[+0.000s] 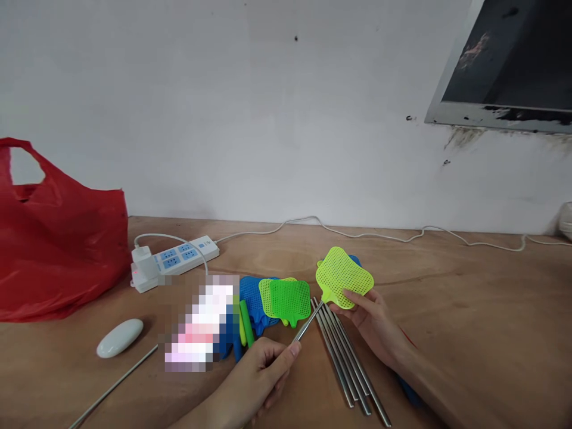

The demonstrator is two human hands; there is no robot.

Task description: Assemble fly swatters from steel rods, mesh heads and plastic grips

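Indoors, a plywood table (469, 298) bearing steel rods (344, 357) meets a white wall (268, 119).

I see a plain white wall (268, 119) across the far side, softly and evenly lit, with a few dark specks. At the top right a grey-framed dark pane (504, 65) hangs over stained plaster. A brown plywood table (469, 298) spans the near view up to the wall.

bag (58, 250) far left | power strip (179, 259) behind swatter heads (290, 298) | rods (349, 363) right of them
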